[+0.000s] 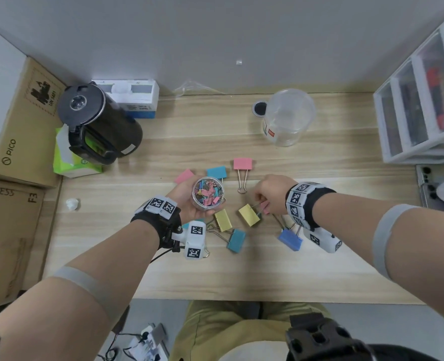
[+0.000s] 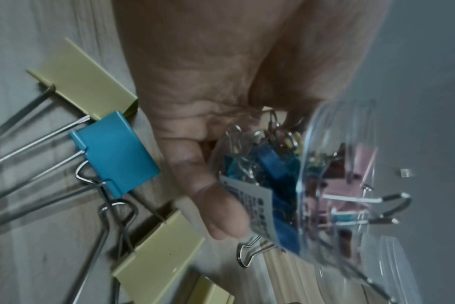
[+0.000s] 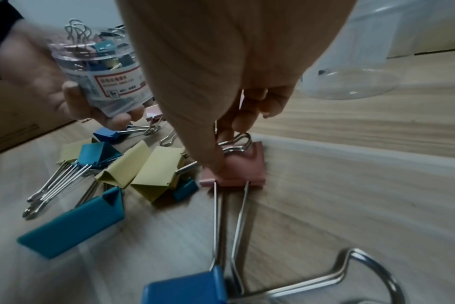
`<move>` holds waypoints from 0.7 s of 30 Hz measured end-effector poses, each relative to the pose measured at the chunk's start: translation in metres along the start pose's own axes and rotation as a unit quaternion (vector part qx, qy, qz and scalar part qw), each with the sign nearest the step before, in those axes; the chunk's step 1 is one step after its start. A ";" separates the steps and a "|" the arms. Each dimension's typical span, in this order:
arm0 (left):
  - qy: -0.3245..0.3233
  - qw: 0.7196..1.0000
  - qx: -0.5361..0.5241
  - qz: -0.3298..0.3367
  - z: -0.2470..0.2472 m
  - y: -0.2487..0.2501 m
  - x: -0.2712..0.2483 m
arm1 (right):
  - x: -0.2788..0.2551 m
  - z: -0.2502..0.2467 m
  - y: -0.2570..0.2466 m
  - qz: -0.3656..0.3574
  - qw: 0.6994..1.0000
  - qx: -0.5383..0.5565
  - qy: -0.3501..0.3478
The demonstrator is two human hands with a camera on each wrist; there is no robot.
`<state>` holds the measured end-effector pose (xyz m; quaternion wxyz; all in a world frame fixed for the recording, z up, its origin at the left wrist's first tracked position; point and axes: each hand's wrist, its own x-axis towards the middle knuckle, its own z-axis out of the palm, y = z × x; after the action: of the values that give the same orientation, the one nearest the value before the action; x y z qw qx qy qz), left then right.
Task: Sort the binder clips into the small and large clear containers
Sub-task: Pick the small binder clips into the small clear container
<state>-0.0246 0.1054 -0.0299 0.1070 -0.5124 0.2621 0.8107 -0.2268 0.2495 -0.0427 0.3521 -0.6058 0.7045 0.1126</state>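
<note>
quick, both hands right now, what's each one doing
Left hand: holding the small clear container of small clips.
Right hand: pinching a pink binder clip on the table.

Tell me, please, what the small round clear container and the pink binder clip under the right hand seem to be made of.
Small round clear container: likely glossy plastic; the clips show through. Pink binder clip: seemingly matte painted metal body, folded, with shiny steel-like wire handles.

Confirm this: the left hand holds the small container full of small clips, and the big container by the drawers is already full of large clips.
Wrong on the big container: the head view shows it empty. The left hand does hold the small container full of small clips.
</note>
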 end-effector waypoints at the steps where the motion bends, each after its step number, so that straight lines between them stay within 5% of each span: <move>1: -0.002 1.000 0.000 -0.002 -0.001 -0.001 -0.001 | 0.001 0.002 0.000 0.003 1.000 -0.001 0.006; 15: 0.024 1.000 -0.005 0.019 -0.016 0.000 -0.015 | 0.011 0.001 -0.011 -0.042 0.995 0.035 0.084; 21: 0.039 0.999 -0.015 0.025 -0.024 -0.004 -0.014 | 0.007 0.012 -0.035 -0.066 0.988 -0.133 -0.047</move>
<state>0.0017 0.0973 -0.0272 0.0689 -0.5383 0.2667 0.7965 -0.1894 0.2424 -0.0468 0.3077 -0.6861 0.6248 0.2101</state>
